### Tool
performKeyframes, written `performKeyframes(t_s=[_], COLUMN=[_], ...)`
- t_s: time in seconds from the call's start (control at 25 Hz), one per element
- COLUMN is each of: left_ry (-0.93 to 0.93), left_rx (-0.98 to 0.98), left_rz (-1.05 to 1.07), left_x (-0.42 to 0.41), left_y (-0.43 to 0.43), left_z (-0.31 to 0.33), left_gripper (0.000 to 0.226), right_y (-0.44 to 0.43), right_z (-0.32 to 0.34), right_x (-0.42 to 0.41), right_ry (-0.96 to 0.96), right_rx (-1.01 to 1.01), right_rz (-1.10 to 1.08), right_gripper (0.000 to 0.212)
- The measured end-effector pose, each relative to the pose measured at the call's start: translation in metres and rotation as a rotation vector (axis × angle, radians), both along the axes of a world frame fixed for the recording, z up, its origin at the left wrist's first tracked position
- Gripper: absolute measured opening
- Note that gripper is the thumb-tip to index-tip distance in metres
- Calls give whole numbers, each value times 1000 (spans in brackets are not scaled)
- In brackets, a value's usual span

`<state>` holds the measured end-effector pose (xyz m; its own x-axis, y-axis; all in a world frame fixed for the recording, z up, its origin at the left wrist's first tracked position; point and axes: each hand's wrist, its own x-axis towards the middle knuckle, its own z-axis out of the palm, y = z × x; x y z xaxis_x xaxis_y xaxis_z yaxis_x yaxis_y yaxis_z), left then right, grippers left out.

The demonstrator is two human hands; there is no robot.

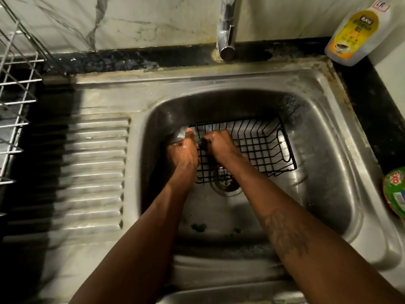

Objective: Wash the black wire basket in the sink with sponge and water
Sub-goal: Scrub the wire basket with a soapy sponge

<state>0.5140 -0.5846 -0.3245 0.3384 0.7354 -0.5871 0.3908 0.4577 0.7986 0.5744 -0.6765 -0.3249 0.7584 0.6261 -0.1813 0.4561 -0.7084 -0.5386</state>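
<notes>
Right hand point(219, 143): the fingers are curled tight into a fist and clamped on a dark green sponge point(201, 145). Only a small edge of it shows beside the knuckles. The sponge bears against the wires at the left end of the black wire basket point(259, 145), which is consistent with scrubbing that end.

Left hand point(183, 151): it is wet, with the thumb laid up along the basket's left end wall. The other fingers fold out of sight beneath the hand, apparently round the end wires, but the exact hold cannot be confirmed. The hand is judged to be bracing the basket so it does not slide under the scrubbing pressure.

The basket lies open side up inside the basin of the stainless sink point(328, 119). Its near edge is over the drain point(225, 185), and its looped right-hand handle is free. Whether it sits flat or slightly raised at the held end cannot be told. The position over the drain suits runoff.

Tap point(226, 29): it stands at the far rim, and no stream is visible from the spout. Rinsing is judged outstanding.

Green scraps point(199, 227) lie on the basin floor near the front wall.

Surroundings:
- A dish-wash gel bottle point(359, 31) stands on the counter at the far right corner, within reach.
- A green tub point(395, 191) is partly in view at the right edge.
- A wire dish rack point(15, 106) stands to the left, beyond the ribbed drainboard point(96, 172).
</notes>
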Motion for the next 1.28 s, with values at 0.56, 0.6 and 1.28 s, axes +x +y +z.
performKeyframes(t_s=[0.56,0.6,1.28], left_ry=[-5,-3,0], left_rx=[30,36,104], left_rz=[20,19,-44], left_x=[2,1,0], left_y=[4,4,5], left_z=[-5,-5,-6], left_gripper=[41,41,39], right_y=[-13,-20,-42], right_z=[11,11,3], right_x=[1,-3,24], right_ry=[162,230,178], right_rx=[-156,-235,-98], right_rz=[193,275,54], right_gripper=[16,21,22])
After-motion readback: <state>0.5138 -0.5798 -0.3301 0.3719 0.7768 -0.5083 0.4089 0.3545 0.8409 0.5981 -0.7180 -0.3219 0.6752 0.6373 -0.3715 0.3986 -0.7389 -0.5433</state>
